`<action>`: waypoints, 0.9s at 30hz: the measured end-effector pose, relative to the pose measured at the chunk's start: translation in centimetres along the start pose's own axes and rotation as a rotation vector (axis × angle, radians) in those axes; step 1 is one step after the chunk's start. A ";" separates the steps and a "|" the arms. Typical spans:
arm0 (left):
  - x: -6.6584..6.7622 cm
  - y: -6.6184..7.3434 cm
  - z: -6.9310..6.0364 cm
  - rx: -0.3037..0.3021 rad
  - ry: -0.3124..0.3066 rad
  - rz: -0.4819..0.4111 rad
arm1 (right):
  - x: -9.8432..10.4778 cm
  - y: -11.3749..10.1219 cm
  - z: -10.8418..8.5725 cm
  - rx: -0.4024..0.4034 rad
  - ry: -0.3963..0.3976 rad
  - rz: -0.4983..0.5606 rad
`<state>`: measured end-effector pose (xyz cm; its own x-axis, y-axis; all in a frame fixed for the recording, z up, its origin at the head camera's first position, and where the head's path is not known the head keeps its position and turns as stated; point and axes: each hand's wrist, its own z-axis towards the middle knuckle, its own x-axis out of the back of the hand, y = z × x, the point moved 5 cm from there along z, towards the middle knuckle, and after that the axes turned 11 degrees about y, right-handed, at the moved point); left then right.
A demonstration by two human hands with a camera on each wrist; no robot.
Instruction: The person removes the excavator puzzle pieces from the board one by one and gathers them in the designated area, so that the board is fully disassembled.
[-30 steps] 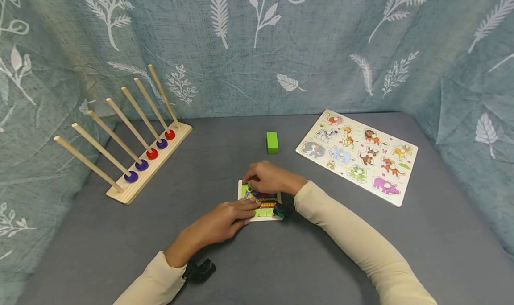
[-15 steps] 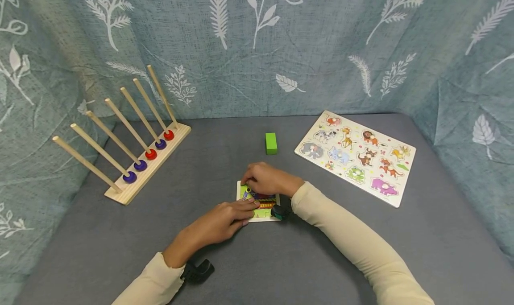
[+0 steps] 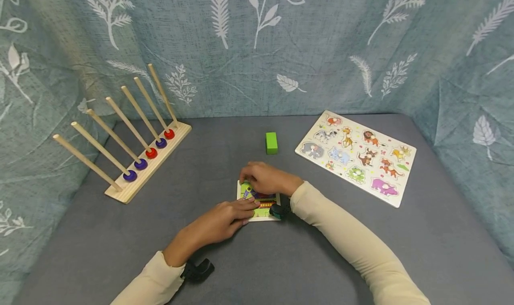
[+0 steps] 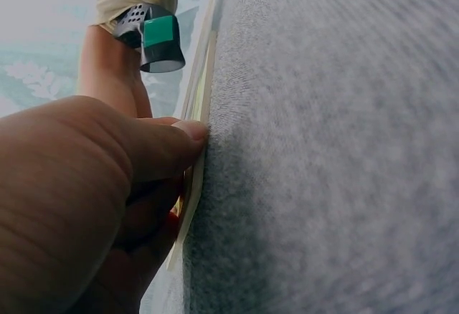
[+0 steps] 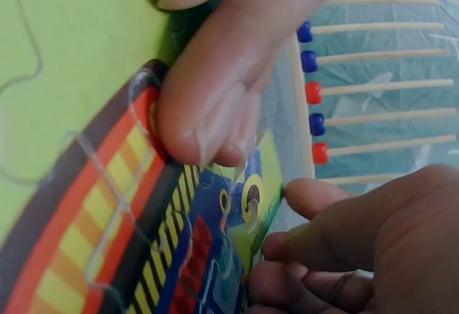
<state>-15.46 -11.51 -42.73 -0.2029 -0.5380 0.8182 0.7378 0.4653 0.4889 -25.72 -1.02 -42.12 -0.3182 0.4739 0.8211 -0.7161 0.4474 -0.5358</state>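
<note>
A small jigsaw puzzle [image 3: 263,213] in a pale frame lies on the grey table, its picture green, yellow, red and blue. The left hand [image 3: 225,220] rests extended fingers on its left part; in the left wrist view the thumb of that hand [image 4: 79,192] touches the frame's edge [image 4: 189,210]. At the upper left corner, the right hand [image 3: 266,179] has curled fingers. The right wrist view has this hand [image 5: 380,242] pinching a green-edged piece [image 5: 270,162] beside the picture's eyes, its grip partly hidden. Left fingers [image 5: 215,92] press on the picture.
A green block [image 3: 271,143] stands behind the puzzle. At the left is a wooden rack [image 3: 138,184] of tall pegs with red and blue rings. An animal puzzle board [image 3: 355,155] lies at the right. A patterned curtain [image 3: 249,82] hangs behind the table.
The right hand has shifted slightly left over the puzzle's upper left corner. The left hand keeps its place on the puzzle.
</note>
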 end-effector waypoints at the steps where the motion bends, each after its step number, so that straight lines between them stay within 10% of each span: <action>1: 0.0 0.0 0.0 -0.002 -0.001 0.003 | 0.1 0.1 0.0 -0.006 0.007 0.016; 27: -0.1 -0.2 0.0 0.041 -0.010 -0.034 | 0.7 0.7 -1.1 -0.145 0.062 0.292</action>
<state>-15.65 -11.55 -42.92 -0.2339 -0.5467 0.8040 0.7035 0.4757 0.5281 -25.73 0.45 -42.11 -0.4555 0.6416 0.6172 -0.5027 0.3868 -0.7731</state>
